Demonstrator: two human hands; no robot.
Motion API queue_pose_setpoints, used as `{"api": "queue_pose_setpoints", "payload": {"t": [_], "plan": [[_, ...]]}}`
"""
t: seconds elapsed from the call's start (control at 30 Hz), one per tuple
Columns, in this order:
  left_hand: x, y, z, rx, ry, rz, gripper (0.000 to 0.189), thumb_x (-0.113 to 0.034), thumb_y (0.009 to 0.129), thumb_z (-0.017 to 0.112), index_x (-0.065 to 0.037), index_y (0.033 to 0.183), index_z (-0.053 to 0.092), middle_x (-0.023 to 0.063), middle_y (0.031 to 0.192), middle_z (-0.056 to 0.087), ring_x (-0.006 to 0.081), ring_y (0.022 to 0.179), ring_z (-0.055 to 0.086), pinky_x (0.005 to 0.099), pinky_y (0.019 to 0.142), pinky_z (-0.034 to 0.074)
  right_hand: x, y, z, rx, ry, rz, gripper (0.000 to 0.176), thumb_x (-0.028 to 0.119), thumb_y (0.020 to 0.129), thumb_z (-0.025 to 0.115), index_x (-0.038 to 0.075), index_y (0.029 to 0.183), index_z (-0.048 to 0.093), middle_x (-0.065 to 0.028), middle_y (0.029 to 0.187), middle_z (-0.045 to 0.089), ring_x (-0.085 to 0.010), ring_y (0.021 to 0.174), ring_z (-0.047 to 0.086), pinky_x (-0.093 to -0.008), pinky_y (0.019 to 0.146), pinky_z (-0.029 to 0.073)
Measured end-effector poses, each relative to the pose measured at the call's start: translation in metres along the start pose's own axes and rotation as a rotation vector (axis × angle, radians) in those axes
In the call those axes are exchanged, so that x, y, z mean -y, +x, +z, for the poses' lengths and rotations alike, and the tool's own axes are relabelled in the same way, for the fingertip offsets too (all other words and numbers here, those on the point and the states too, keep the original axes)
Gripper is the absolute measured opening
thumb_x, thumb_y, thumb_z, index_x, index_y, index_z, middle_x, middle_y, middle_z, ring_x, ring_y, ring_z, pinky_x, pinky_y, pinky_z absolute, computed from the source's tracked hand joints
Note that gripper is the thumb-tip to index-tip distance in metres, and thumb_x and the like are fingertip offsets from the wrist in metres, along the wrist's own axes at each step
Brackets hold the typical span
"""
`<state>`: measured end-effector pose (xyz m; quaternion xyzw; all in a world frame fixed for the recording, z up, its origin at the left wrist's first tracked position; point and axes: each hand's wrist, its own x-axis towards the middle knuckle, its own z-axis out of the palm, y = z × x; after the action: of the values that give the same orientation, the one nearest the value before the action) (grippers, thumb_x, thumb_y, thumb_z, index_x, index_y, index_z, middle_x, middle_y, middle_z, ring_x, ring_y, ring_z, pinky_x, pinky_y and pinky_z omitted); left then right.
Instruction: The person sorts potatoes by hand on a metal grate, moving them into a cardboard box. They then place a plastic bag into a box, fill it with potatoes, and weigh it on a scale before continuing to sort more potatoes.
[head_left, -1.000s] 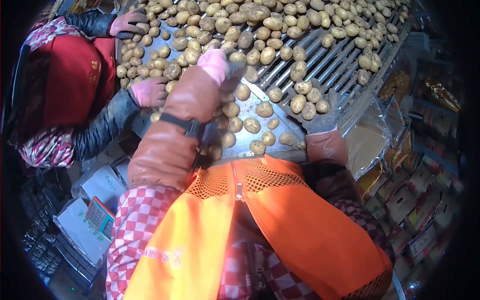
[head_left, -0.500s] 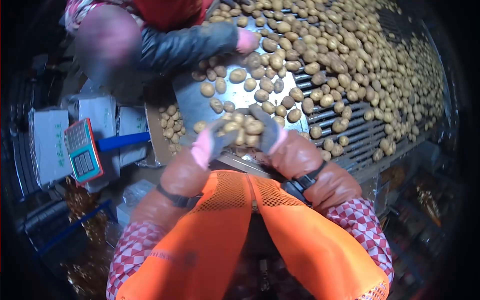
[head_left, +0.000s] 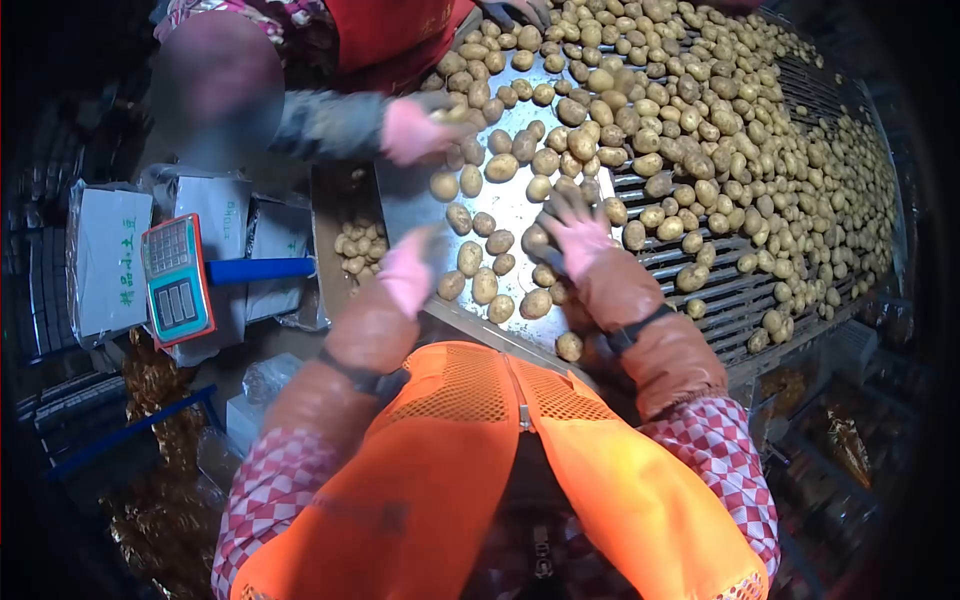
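My right hand (head_left: 574, 228), in a grey-and-pink glove, reaches over the metal sheet (head_left: 402, 190) with its fingers spread among potatoes (head_left: 536, 303). Some potatoes lie right by its fingertips and under its palm. Smeared by motion, my left hand (head_left: 414, 268) hovers at the sheet's left edge, near a cardboard box (head_left: 320, 250) that holds small potatoes (head_left: 358, 246). Its fingers are too blurred to show their shape. Several loose potatoes lie on the sheet between my two hands.
Across the sheet, a co-worker's pink-gloved hand (head_left: 415, 130) holds potatoes. A large heap of potatoes (head_left: 690, 110) covers the slatted rack (head_left: 720, 265) at right. A scale display (head_left: 178, 280) on a blue arm and white boxes (head_left: 108, 262) stand at left.
My hands were together around a cluster of potatoes; now they are apart without it, the right one farther forward. The co-worker's hand has moved left from the pile. The view has shifted slightly.
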<state>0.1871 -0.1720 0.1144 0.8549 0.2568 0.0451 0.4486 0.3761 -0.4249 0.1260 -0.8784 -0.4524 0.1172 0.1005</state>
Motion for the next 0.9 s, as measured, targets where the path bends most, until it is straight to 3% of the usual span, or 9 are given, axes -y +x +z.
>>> {"api": "queue_pose_setpoints", "payload": {"t": [0.1, 0.17, 0.33, 0.37, 0.4, 0.43, 0.53, 0.63, 0.9], "plan": [[-0.085, 0.049, 0.041, 0.252, 0.144, 0.359, 0.032, -0.021, 0.094, 0.060, -0.014, 0.125, 0.066, 0.0207, 0.124, 0.064, 0.0338, 0.116, 0.062, 0.0385, 0.102, 0.047, -0.023, -0.047, -0.018, 0.020, 0.069, 0.168, 0.056, 0.030, 0.081, 0.072, 0.024, 0.134, 0.056, -0.0099, 0.149, 0.042, -0.0334, 0.145, 0.029, -0.0592, 0.117, 0.020], [-0.104, 0.098, 0.078, 0.270, 0.261, 0.455, 0.045, -0.011, 0.091, 0.059, -0.017, 0.135, 0.057, 0.0137, 0.135, 0.057, 0.0317, 0.128, 0.052, 0.0431, 0.107, 0.041, -0.044, -0.079, -0.003, -0.118, -0.012, 0.243, 0.052, 0.033, 0.085, 0.070, 0.023, 0.134, 0.057, -0.0103, 0.149, 0.043, -0.0313, 0.145, 0.030, -0.0584, 0.118, 0.019], [-0.174, 0.131, 0.127, 0.097, 0.595, 0.132, 0.070, -0.034, 0.088, 0.066, -0.023, 0.151, 0.037, 0.0178, 0.154, 0.037, 0.0391, 0.138, 0.041, 0.0568, 0.114, 0.030, -0.049, -0.150, 0.005, -0.201, 0.100, 0.531, 0.043, 0.029, 0.089, 0.068, 0.019, 0.130, 0.061, -0.0144, 0.142, 0.051, -0.0359, 0.133, 0.045, -0.0563, 0.111, 0.033], [-0.183, 0.130, 0.126, 0.338, 0.458, 0.117, 0.073, -0.037, 0.088, 0.064, -0.026, 0.153, 0.032, 0.0189, 0.153, 0.037, 0.0379, 0.141, 0.037, 0.0595, 0.113, 0.030, -0.056, -0.164, 0.016, -0.200, 0.099, 0.533, 0.043, 0.029, 0.089, 0.068, 0.019, 0.130, 0.061, -0.0144, 0.142, 0.051, -0.0359, 0.133, 0.045, -0.0563, 0.111, 0.033], [-0.173, 0.130, 0.142, 0.607, 0.330, 0.161, 0.068, -0.036, 0.088, 0.064, -0.028, 0.150, 0.038, 0.0181, 0.153, 0.037, 0.0373, 0.144, 0.033, 0.0611, 0.113, 0.030, -0.068, -0.178, 0.032, -0.360, 0.154, 0.497, 0.041, 0.026, 0.089, 0.069, 0.016, 0.128, 0.063, -0.0158, 0.137, 0.055, -0.0371, 0.129, 0.049, -0.0533, 0.109, 0.036], [-0.185, 0.102, 0.147, 0.656, 0.666, 0.323, 0.064, -0.035, 0.088, 0.065, -0.027, 0.147, 0.043, 0.0169, 0.153, 0.037, 0.0389, 0.144, 0.032, 0.0607, 0.113, 0.030, -0.074, -0.183, 0.043, -0.522, 0.212, 0.461, 0.039, 0.023, 0.089, 0.070, 0.013, 0.126, 0.065, -0.0172, 0.131, 0.060, -0.0383, 0.124, 0.054, -0.0502, 0.107, 0.040], [-0.165, 0.039, 0.148, 0.725, 0.660, 0.569, 0.061, -0.039, 0.089, 0.063, -0.026, 0.147, 0.046, 0.0142, 0.160, 0.026, 0.0500, 0.147, 0.017, 0.0658, 0.117, 0.018, -0.071, -0.177, 0.030, -0.565, 0.284, 0.596, 0.037, 0.015, 0.086, 0.071, 0.010, 0.123, 0.067, -0.0190, 0.124, 0.064, -0.0390, 0.120, 0.057, -0.0462, 0.106, 0.043], [-0.154, 0.039, 0.136, 0.970, 0.552, 0.597, 0.062, -0.040, 0.087, 0.064, -0.028, 0.145, 0.049, 0.0103, 0.158, 0.033, 0.0398, 0.150, 0.018, 0.0662, 0.117, 0.016, -0.077, -0.167, 0.019, -0.787, 0.385, 0.594, 0.033, 0.007, 0.085, 0.072, 0.008, 0.118, 0.069, -0.0190, 0.124, 0.064, -0.0349, 0.121, 0.059, -0.0413, 0.104, 0.045], [-0.109, 0.035, 0.137, 0.816, 0.470, 0.908, 0.061, -0.044, 0.085, 0.066, -0.021, 0.141, 0.051, 0.0132, 0.152, 0.039, 0.0470, 0.143, 0.028, 0.0748, 0.109, 0.018, -0.170, -0.056, -0.051, -0.645, 0.160, 0.540, 0.048, 0.018, 0.089, 0.066, 0.023, 0.136, 0.059, -0.0131, 0.143, 0.053, -0.0349, 0.137, 0.042, -0.0424, 0.115, 0.034]]}}
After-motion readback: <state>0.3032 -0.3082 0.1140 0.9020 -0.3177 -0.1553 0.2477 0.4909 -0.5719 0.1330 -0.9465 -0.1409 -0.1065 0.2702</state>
